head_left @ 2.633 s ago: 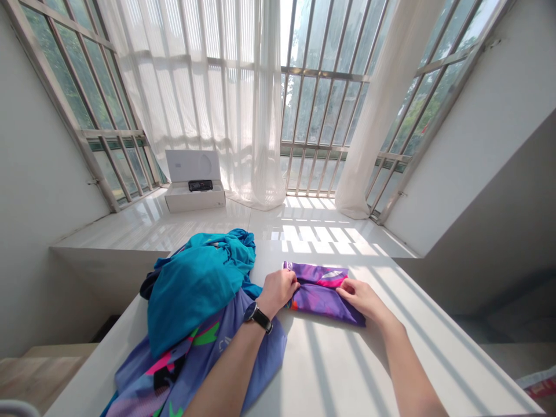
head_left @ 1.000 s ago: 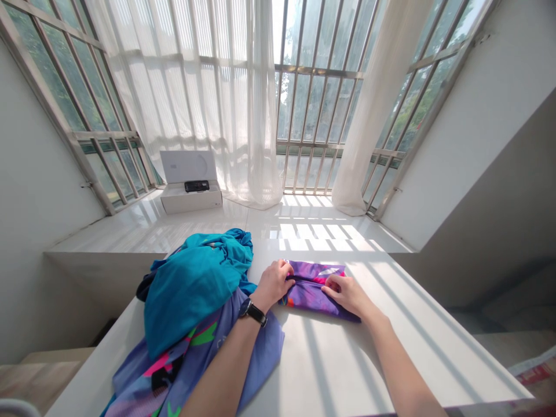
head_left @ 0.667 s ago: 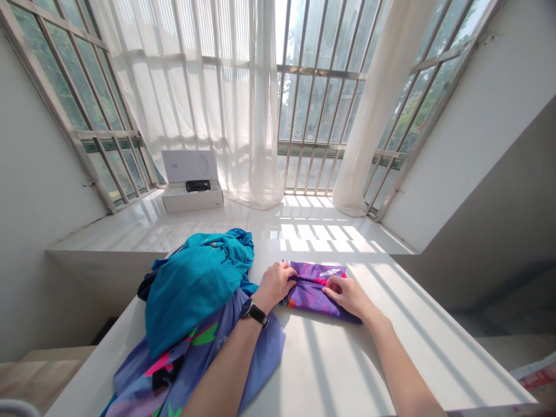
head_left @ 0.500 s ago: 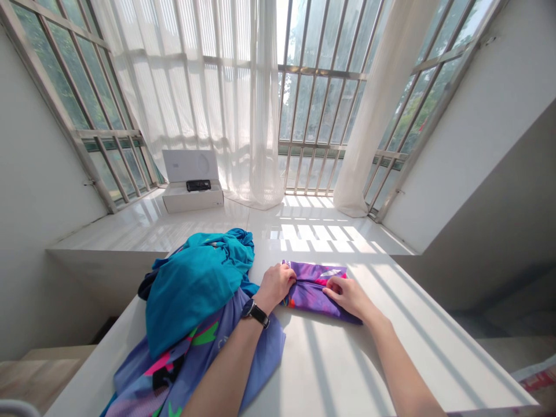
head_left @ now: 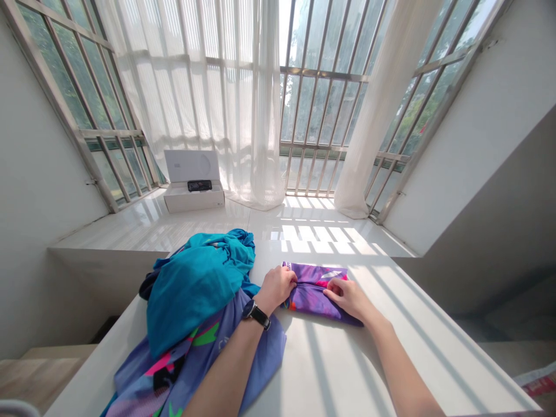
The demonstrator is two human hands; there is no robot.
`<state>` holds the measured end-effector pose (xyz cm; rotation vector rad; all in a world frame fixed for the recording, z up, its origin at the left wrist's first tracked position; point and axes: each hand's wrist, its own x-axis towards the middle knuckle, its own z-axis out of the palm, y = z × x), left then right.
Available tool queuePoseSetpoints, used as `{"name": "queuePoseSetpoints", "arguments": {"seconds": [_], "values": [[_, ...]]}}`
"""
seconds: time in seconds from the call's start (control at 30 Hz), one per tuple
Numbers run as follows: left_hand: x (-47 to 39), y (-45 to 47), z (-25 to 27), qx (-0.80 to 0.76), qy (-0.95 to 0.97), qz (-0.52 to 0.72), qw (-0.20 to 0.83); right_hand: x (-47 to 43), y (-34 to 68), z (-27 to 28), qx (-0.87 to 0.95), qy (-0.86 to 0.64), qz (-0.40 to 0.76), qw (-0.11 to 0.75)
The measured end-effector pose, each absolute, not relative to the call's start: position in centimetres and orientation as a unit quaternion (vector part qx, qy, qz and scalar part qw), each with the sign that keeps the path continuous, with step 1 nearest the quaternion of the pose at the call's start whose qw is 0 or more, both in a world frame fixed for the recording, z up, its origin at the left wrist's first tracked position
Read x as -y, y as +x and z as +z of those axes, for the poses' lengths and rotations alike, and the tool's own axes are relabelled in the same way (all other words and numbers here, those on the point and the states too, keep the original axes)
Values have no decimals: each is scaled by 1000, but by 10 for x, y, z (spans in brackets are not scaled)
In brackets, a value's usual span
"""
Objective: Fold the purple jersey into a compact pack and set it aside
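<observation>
A purple patterned garment [head_left: 313, 301], folded into a flat oblong with pink and orange patches, lies on the white table [head_left: 299, 370]. My left hand [head_left: 278, 286] has its fingers closed on the garment's left end; a dark watch is on that wrist. Toward the right end, my right hand [head_left: 345, 295] pinches the cloth near the crease that runs along the middle. The undersides of both hands' fingertips are partly hidden. Beside my left forearm is a heap of clothes: a teal garment [head_left: 191, 295] on top of a periwinkle one [head_left: 264, 359] with green and pink print.
On the window ledge [head_left: 130, 231] stands an open white box [head_left: 193, 200] with a black device [head_left: 200, 185] in it. Sheer white curtains [head_left: 234, 116] hang before barred windows. Striped sunlight falls across the table, whose right edge slopes away beside my right arm.
Both hands keep their hold on the purple garment in nearly the same place. The whole view has shifted very slightly; nothing else has visibly moved.
</observation>
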<state>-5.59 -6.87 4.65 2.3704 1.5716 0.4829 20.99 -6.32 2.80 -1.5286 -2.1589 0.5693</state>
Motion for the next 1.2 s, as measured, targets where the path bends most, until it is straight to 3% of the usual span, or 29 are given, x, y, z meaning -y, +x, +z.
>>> {"name": "queuePoseSetpoints", "arguments": {"seconds": [0.47,0.9,1.2], "values": [[66,-54,40,-526,822,192,102,63,209,27,774,-556,212,216],[62,-58,36,-419,871,243,80,63,209,27,774,-557,209,216],[63,-57,35,-444,858,248,68,62,210,26,775,-556,208,216]]}}
